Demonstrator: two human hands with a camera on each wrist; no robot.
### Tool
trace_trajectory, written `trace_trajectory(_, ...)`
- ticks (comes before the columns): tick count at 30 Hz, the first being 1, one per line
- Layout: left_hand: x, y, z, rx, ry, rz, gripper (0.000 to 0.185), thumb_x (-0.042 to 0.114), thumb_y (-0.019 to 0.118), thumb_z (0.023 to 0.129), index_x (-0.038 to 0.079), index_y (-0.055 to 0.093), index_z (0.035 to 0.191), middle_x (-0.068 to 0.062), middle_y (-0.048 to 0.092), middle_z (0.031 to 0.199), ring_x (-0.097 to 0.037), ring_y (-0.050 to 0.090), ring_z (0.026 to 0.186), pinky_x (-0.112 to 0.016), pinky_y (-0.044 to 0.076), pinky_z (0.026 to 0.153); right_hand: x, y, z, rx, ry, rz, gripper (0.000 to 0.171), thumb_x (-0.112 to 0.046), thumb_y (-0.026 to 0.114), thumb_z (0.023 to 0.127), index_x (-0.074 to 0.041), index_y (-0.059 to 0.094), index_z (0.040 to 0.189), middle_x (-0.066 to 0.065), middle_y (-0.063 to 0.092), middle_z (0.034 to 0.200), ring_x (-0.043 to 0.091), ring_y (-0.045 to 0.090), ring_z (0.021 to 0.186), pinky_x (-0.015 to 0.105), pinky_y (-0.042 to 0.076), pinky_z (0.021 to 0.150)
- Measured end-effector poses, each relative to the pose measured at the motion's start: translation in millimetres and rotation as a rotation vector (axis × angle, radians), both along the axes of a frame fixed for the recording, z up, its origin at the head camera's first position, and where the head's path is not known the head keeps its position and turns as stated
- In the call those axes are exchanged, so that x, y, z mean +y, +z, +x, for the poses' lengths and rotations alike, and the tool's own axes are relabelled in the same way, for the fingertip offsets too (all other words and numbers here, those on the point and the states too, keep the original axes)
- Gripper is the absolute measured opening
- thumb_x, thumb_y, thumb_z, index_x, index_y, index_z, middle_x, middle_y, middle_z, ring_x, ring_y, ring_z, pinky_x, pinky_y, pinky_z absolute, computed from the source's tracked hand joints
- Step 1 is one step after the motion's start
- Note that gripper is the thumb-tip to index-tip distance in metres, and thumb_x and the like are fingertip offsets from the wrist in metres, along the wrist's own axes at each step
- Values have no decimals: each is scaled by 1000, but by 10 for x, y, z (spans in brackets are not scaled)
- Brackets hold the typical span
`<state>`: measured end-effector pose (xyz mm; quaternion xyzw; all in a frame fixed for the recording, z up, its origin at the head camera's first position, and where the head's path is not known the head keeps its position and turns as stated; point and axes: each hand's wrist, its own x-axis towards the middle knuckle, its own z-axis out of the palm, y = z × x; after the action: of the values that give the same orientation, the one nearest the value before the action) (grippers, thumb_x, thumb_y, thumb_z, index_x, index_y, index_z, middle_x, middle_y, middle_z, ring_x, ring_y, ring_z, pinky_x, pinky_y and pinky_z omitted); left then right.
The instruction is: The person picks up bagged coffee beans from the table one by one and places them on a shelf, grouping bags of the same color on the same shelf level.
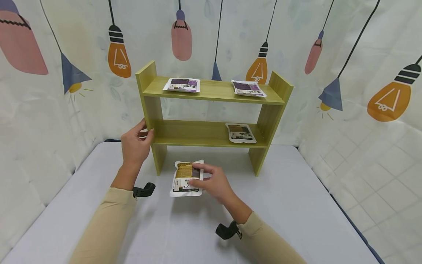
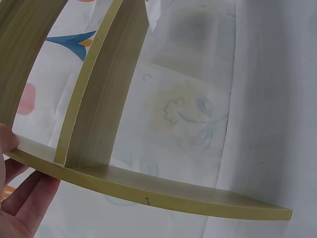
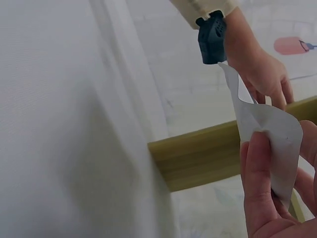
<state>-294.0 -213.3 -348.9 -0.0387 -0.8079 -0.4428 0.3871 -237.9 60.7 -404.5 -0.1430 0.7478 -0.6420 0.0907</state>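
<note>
A green wooden shelf [image 1: 211, 96] with two boards stands at the back of the table. My left hand [image 1: 136, 143] grips its left upright at the lower board's height; in the left wrist view the fingers [image 2: 22, 198] lie under the shelf board [image 2: 148, 191]. My right hand [image 1: 211, 180] pinches a white and brown food pouch [image 1: 185, 178] just above the table in front of the shelf. The right wrist view shows the fingers [image 3: 260, 183] on the pouch's white back [image 3: 270, 134]. Two purple pouches [image 1: 182, 84] [image 1: 248, 88] lie on the top board, and a brown pouch [image 1: 240, 132] on the lower one.
The table [image 1: 290, 205] wears a pale grey cloth. Curtains printed with light bulbs [image 1: 362, 73] close in the back and both sides. The lower board's left half [image 1: 184, 132] is bare.
</note>
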Motion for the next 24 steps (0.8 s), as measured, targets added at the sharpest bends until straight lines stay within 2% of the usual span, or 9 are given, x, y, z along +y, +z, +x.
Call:
trace_trajectory(3,3,5,-1,0,2,-2,46,20,68,98,27,62,143,-12,74,125,-36,76,98,-16,60,78,1,15,-15,5,6,-13,55,-6,86,79,-21,73,130,14,65,131,22,75,85,33,64,70)
trace_trajectory(14,2,-5,-9,11,4,-6,46,17,68,98,24,62,143,-15,74,124,-37,76,97,-3,51,74,-25,112,-14,5,36,-70,56,-4,85,80,-20,71,133,14,66,132,24,77,87,36,65,74)
trace_trajectory(24,0,-2,-6,22,3,-13,47,16,68,97,25,62,143,-14,74,125,-38,77,96,-3,51,74,-65,215,-34,13,31,-76,56,-5,85,80,-21,71,132,14,66,131,23,76,88,34,65,74)
